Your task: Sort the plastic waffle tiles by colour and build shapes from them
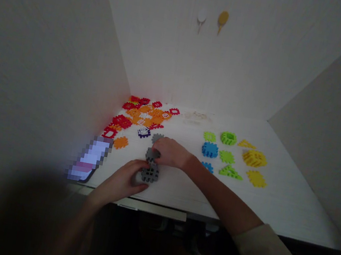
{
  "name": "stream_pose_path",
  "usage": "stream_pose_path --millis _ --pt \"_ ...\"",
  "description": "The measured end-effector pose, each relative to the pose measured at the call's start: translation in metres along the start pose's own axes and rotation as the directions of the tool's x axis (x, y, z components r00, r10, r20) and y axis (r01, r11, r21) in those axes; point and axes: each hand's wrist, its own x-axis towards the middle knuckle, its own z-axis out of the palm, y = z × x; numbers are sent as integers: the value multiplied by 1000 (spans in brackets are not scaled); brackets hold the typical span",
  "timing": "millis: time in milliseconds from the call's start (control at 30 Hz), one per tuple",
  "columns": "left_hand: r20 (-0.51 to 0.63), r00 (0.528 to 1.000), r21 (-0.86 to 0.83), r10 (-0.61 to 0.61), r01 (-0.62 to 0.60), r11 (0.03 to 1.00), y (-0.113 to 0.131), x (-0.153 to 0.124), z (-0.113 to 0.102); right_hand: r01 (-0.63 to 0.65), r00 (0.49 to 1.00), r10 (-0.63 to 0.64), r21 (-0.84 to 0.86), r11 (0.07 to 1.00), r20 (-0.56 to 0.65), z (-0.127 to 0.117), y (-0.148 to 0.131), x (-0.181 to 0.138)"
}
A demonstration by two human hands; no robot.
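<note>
A: Hands first?
B: Left hand (128, 177) grasps the gray block (151, 173), thumb and fingers astride it, near the table's (177, 203) front edge. Right hand (169, 151) curls at the right side of the second gray piece (150, 154), just beyond; pinched or merely resting, cannot tell.
A: Good technique here?
B: My judgement: brace the block low, line up the notched teeth before any pressing, push evenly, fingertips out of the seam.
A: Next ring out?
B: Flat gray piece (157, 137) past the right hand's knuckles, partly hidden. Purple frame (143, 132) left of it.
A: Outer ground?
B: Red and orange pieces (150, 120) heaped far left; blue block (209, 150) and yellow block (254, 158) on the right. Dim light; check tooth alignment by feel.
</note>
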Motion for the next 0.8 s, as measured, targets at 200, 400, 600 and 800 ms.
stream_pose_path --millis 200,400,600,800 --pt "44 999 -17 -24 25 1000 0 4 -5 26 998 -23 -52 998 54 1 0 12" --pt "22 999 -23 -26 27 999 -7 3 -2 5 998 -5 -6 1000 60 8 -1 16" --pt "-12 1000 9 9 -9 1000 -8 1 4 -8 999 8 2 1000 45 10 0 9" --pt "6 999 56 45 -45 997 1 12 16 -101 993 104 -57 993 59 4 14 -21"
